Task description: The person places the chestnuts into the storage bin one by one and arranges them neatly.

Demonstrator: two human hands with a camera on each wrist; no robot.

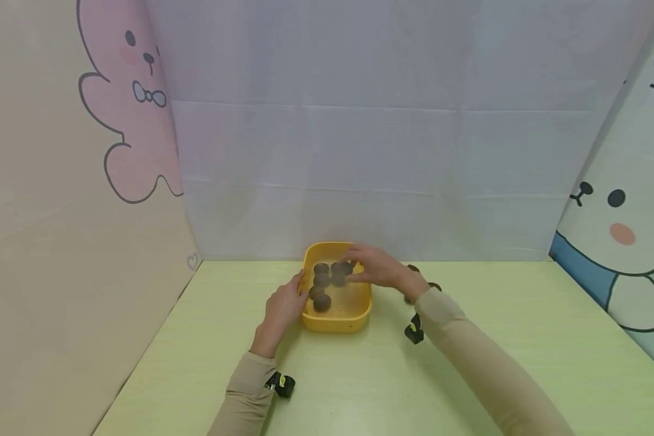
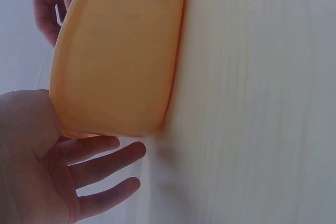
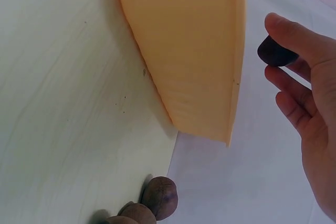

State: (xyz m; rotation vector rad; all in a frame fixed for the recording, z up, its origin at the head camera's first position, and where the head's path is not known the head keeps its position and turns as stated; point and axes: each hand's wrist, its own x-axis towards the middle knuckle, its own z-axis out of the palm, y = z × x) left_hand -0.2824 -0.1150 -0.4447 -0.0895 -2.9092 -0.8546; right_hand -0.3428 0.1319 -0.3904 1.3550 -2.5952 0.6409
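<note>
A yellow plastic bin (image 1: 336, 326) stands at the back of the table with several dark brown, round, nut-like things (image 1: 322, 303) inside, mostly along its left and far parts. My left hand (image 1: 284, 303) holds the bin's left wall. In the left wrist view its fingers (image 2: 107, 169) reach past the bin's end, and the thumb tip is hidden. Over the bin's right rim reaches my right hand (image 1: 381, 267). Between thumb and fingers it pinches one dark nut-like thing (image 3: 275, 55), held above rim level in the right wrist view.
More brown nut-like things (image 3: 160, 198) lie on the pale table (image 1: 469, 363) right of the bin, partly covered by my right forearm in the head view. A white cloth wall (image 1: 381, 151) rises right behind the bin. Printed cloth panels stand at both sides.
</note>
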